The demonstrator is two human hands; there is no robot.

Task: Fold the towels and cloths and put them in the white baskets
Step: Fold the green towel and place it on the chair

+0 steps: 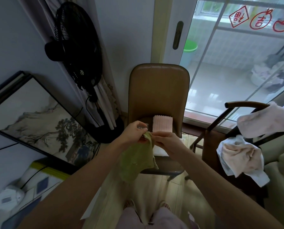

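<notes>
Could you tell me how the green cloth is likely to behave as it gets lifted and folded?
The green cloth looks floppy: it hangs limp below where the left hand and right hand pinch its top edge. It is probably light, since fingertip pinches alone carry it. Its matte, towel-like surface suggests it will not slip easily, though its loose corners may droop while folding.

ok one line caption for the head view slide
Both hands, left and right, hold up a green cloth above a brown chair bearing a folded pink towel.
</notes>
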